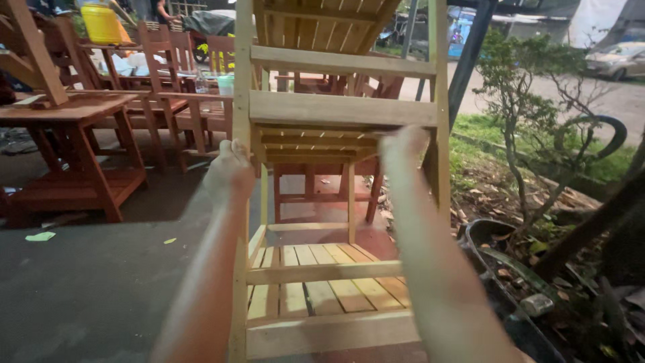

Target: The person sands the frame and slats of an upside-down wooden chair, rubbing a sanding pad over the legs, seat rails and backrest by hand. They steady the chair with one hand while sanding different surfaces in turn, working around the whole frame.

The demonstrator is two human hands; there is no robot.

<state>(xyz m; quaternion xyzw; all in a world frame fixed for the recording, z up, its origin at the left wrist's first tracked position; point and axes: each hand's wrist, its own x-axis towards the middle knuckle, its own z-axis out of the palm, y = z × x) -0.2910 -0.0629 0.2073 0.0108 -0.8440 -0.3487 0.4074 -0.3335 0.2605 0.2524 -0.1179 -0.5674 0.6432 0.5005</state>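
Note:
A pale unfinished wooden chair frame (339,107) with slatted panels stands upright in front of me, reaching from the bottom of the view to the top. My left hand (230,169) is closed around its left upright post at mid height. My right hand (402,142) reaches up to the right side, just under a wide crossbar and next to the right post; it is blurred, and its fingers appear wrapped on the wood. Both forearms stretch up from the bottom edge. A lower slatted panel (322,282) lies between my arms.
A reddish-brown stained table (67,111) stands at left, with several stained wooden chairs (168,74) behind it. Dark pavement (87,289) spreads at lower left. At right are a shrub (531,101), dry leaves, a dark tyre (497,262) and a parked car (618,59).

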